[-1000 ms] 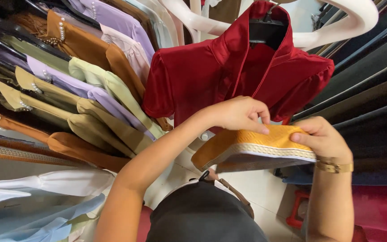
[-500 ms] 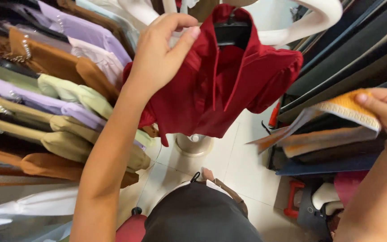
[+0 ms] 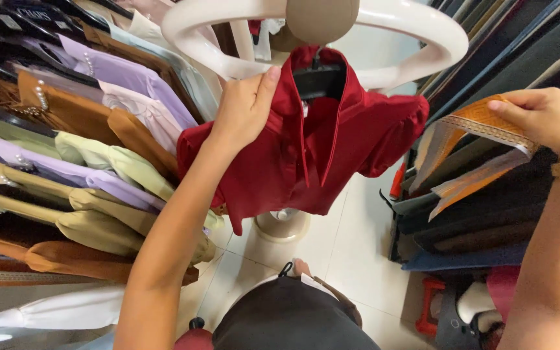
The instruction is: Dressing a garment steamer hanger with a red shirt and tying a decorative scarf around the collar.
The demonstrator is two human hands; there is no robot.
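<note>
Left hand (image 3: 244,107) risen, gripping red blouse (image 3: 306,149)

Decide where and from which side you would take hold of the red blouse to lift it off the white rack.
Probably grip the black hanger at the collar of the red blouse, coming from the front. The blouse hangs limp; the hanger is its only rigid part. The left hand already holds the shoulder beside it.

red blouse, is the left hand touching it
Touching. The head view shows the left hand with its thumb and fingers closed on the collar of the red blouse.
</note>
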